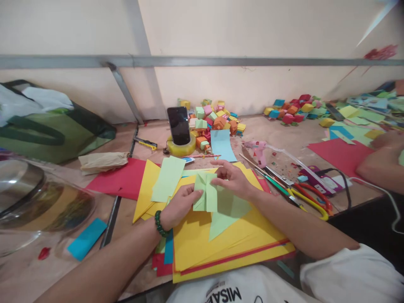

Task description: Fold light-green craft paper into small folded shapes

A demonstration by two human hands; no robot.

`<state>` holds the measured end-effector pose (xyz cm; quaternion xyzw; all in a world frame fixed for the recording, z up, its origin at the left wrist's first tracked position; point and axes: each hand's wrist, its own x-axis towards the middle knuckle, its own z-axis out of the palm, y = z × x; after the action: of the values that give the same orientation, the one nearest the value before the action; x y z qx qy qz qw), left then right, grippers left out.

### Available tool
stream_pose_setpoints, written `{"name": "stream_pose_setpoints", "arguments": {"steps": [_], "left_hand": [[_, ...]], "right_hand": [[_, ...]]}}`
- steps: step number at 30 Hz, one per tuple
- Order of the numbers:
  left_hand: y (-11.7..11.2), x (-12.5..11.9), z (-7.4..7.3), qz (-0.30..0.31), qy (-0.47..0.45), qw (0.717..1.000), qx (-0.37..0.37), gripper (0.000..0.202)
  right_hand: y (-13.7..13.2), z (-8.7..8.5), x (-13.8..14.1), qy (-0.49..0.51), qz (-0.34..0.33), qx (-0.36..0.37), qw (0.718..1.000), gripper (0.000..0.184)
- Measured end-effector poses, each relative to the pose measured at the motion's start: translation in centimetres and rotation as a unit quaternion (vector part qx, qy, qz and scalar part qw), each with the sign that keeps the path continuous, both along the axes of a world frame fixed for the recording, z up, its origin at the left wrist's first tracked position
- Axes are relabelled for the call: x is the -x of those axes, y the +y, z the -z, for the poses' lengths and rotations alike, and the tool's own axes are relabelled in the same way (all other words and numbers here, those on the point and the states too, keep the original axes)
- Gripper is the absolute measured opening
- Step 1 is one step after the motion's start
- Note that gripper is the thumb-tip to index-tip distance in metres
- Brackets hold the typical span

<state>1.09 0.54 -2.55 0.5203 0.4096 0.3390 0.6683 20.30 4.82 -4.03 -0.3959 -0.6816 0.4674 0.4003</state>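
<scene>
A small piece of folded light green paper [205, 200] is held between my two hands, its panels creased along a vertical line. My left hand [183, 203], with a green bead bracelet above it, pinches the left side. On the upper right edge, the thumb and fingers of my right hand [235, 179] are closed on the same paper. Beneath lies a stack of yellow paper [202, 248] with red and blue sheets showing at its edges. A larger light green sheet [229, 214] rests on the stack, and a light green strip [168, 179] lies to the left.
A phone [179, 125] leans on a tape roll [181, 146] before a heap of paper cubes [219, 123]. To the right are a pink glue gun [257, 151] and scissors [311, 200]. A glass jar [47, 198] stands left. Another person's arm [381, 164] rests far right.
</scene>
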Motion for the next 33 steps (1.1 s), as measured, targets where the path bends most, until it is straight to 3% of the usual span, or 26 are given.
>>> {"name": "stream_pose_setpoints", "arguments": {"steps": [5, 11, 14, 20, 25, 28, 30, 33], "left_hand": [[0.0, -0.2, 0.1, -0.059, 0.060, 0.995, -0.050, 0.027], [0.0, -0.2, -0.1, -0.081, 0.108, 0.986, -0.101, 0.016], [-0.1, -0.3, -0.1, -0.073, 0.108, 0.987, -0.098, 0.016], [-0.2, -0.3, -0.7, -0.034, 0.044, 0.997, -0.052, 0.030], [0.1, -0.1, -0.3, -0.062, 0.062, 0.995, -0.041, 0.027], [0.1, -0.1, 0.0, -0.093, 0.090, 0.989, -0.073, 0.022], [0.1, -0.1, 0.1, -0.095, 0.094, 0.988, -0.075, 0.023], [0.3, 0.1, 0.1, -0.093, 0.076, 0.991, -0.050, 0.028]], "right_hand": [[-1.4, 0.1, 0.4, -0.002, 0.024, -0.051, 0.998, 0.067], [-2.8, -0.2, 1.0, -0.084, 0.012, -0.149, 0.985, 0.054], [-2.8, -0.1, 1.4, -0.090, 0.015, -0.112, 0.989, 0.050], [-1.7, -0.4, 1.2, 0.018, 0.009, 0.001, 1.000, 0.043], [-2.2, -0.7, 0.9, -0.071, 0.004, -0.059, 0.996, 0.044], [-3.1, -0.7, 1.1, -0.160, 0.019, -0.118, 0.980, 0.065], [-3.3, -0.6, 1.2, -0.170, 0.010, -0.110, 0.979, 0.069], [-2.9, -0.5, 1.0, -0.087, -0.034, -0.029, 0.995, 0.058]]}}
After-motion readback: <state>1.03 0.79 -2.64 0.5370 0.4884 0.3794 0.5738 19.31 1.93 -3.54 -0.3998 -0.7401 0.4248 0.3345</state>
